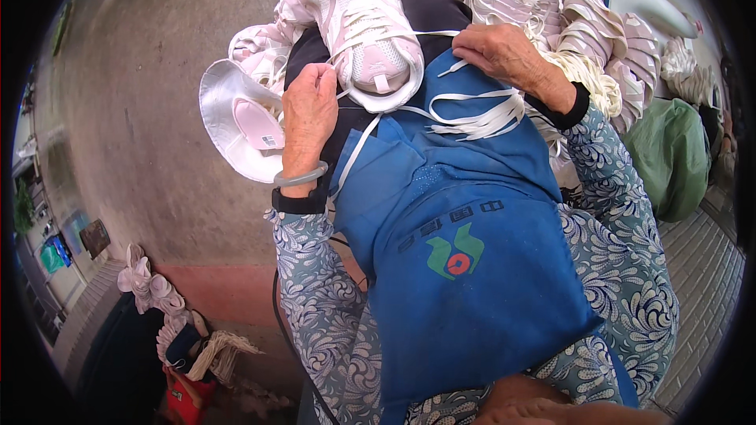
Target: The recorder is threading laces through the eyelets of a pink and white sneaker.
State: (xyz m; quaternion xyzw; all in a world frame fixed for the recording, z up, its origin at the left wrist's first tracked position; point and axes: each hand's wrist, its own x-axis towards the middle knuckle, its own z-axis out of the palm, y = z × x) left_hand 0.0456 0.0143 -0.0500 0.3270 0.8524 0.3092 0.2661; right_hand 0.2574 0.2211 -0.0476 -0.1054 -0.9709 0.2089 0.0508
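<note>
A pale pink and white sneaker upper rests across my lap, its heel opening toward me and its front partly laced. To its right, my right hand pinches a flat white shoelace that stretches out from the eyelets. My left hand is closed at the shoe's left edge, with a lace running to its fingertips. Several loose white laces lie bunched on my blue apron, below my right hand. One long lace hangs down the apron's left side.
Another white and pink upper lies beside my left wrist. Stacked uppers and a bundle of cream laces are at the right, near a green bag. More uppers and cream laces sit at the lower left.
</note>
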